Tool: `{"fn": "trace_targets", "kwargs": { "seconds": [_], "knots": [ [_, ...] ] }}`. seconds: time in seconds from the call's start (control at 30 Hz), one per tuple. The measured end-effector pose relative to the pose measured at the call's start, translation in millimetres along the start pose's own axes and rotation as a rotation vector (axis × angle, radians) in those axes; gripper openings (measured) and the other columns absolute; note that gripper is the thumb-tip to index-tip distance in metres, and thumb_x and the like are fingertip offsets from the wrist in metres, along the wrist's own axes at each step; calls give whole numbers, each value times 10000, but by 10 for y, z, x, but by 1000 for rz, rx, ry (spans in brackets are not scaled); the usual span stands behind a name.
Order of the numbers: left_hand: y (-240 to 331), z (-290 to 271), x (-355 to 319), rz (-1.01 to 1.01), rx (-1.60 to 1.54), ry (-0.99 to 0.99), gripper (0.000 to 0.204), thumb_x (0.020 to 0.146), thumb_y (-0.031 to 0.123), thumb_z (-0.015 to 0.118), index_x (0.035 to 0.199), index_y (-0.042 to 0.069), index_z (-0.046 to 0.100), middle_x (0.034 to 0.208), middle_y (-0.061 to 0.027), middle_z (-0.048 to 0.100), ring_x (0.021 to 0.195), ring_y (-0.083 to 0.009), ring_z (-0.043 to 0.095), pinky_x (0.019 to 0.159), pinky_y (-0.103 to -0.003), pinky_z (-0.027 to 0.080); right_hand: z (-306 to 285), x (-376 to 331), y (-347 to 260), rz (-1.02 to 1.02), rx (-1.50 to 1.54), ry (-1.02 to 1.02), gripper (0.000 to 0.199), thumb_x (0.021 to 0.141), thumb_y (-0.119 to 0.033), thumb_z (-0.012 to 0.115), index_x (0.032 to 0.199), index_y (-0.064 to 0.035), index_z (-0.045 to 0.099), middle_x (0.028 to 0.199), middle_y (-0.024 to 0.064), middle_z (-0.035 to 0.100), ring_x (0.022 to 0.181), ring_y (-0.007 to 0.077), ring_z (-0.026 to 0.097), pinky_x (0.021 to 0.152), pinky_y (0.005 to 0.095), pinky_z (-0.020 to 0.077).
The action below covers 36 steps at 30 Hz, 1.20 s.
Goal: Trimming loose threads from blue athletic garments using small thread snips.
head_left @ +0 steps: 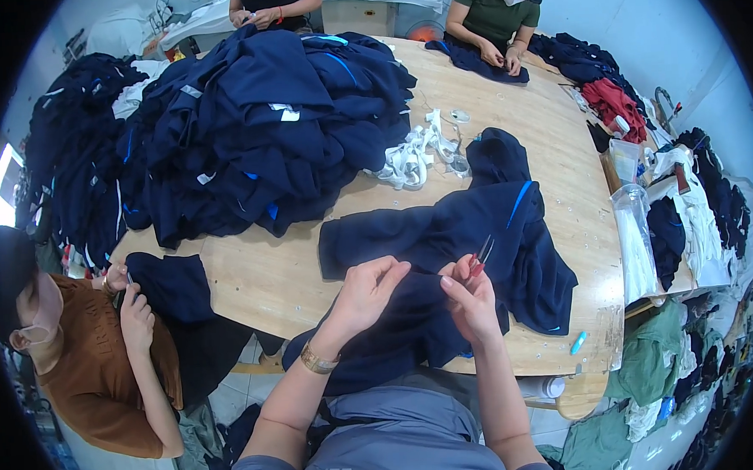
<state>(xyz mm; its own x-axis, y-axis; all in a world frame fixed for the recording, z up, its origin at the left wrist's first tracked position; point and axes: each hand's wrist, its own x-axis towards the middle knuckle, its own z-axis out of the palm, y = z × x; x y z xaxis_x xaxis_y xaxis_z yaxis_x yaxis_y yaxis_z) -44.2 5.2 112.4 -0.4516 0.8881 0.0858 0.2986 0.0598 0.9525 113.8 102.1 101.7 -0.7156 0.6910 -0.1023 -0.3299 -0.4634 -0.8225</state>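
A navy garment (pixel 431 233) with a bright blue stripe lies spread on the wooden table in front of me, partly hanging over the near edge toward my lap. My left hand (pixel 366 292) is raised over it, thumb and fingertips pinched together. Whatever is in that pinch, if anything, is too small to make out. To its right, my right hand (pixel 474 305) is closed around a pair of thread snips (pixel 483 260) with red handles, the metal blades pointing up and away from me. The two hands are apart, both above the cloth.
A large heap of navy garments (pixel 246 131) covers the table's far left. White strips (pixel 411 158) lie beyond my garment, and a turquoise cutter-like tool (pixel 579 342) near the right edge. People work at left (pixel 104 356), far side (pixel 274 4) and far right (pixel 497 20). Clothes crowd the right-hand shelf (pixel 687 221).
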Motion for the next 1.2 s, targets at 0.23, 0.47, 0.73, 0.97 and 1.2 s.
{"fn": "trace_targets", "kwargs": {
  "seconds": [0.23,0.47,0.73,0.97,1.2],
  "knots": [
    [-88,-59,58,-13,-87,-21,329,914,215,552,668,8,480,589,54,340,574,-41,292,493,-218,269,0,37,66,-53,50,-31,286,793,21,622,827,-126,379,831,28,531,744,75,470,684,203,376],
    [-266,-433,96,101,220,225,149,794,133,672,862,15,610,816,-64,621,757,-137,584,696,-259,454,-587,98,-536,-543,-8,411,229,840,-2,591,803,-147,418,795,-22,523,667,43,480,578,178,397],
    [-795,-255,-383,-162,502,-347,480,711,377,736,957,-5,583,857,-188,625,832,-346,606,697,-364,477,-858,-66,-424,-477,74,418,213,829,37,565,819,-127,429,813,-2,526,748,74,489,692,206,383],
    [-151,-585,-109,285,230,511,171,744,13,654,885,9,558,815,-106,597,708,-211,575,652,-277,449,-865,-53,-524,-609,199,461,217,833,37,566,810,-135,435,810,-10,542,692,63,475,632,204,372],
    [-73,-628,-410,70,587,-160,323,652,108,749,900,24,559,747,-123,553,707,-265,558,636,-331,462,-1349,-153,-216,-499,-249,772,216,833,17,580,812,-129,423,758,-39,503,647,19,431,589,173,349]
  ]
}}
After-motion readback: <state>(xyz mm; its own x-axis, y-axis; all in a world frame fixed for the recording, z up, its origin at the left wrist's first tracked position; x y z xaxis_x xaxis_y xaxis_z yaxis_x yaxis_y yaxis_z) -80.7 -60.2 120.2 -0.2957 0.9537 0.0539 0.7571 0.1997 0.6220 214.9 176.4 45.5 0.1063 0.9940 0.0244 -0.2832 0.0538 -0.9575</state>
